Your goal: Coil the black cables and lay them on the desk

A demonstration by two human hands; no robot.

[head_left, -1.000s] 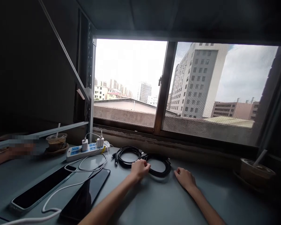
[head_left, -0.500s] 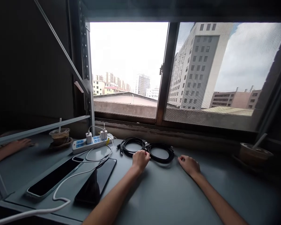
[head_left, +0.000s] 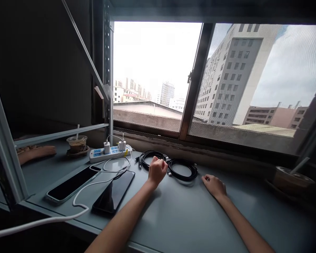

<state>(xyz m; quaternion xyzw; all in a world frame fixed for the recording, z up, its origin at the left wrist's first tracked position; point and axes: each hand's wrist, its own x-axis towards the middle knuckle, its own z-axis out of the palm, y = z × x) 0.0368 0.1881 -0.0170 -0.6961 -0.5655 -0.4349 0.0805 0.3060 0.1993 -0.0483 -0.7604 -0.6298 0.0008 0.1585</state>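
Two black coiled cables lie side by side on the grey table under the window: the left coil (head_left: pixel 146 159) and the right coil (head_left: pixel 183 169). My left hand (head_left: pixel 157 170) is curled, its fingertips at the gap between the coils and pinched on a cable end. My right hand (head_left: pixel 214 185) rests on the table just right of the right coil, fingers loosely curled, holding nothing.
Two phones (head_left: pixel 71 184) (head_left: pixel 114 192) lie at the left, fed by white charging leads from a blue-and-white power strip (head_left: pixel 109 153). Iced drinks stand at far left (head_left: pixel 77 144) and far right (head_left: pixel 291 180). Another person's hand (head_left: pixel 40 151) rests beyond a metal frame post (head_left: pixel 5 147).
My left hand has lifted slightly off the table and closed on a cable end between the coils. My head has turned right and down; the right hand has stayed put.
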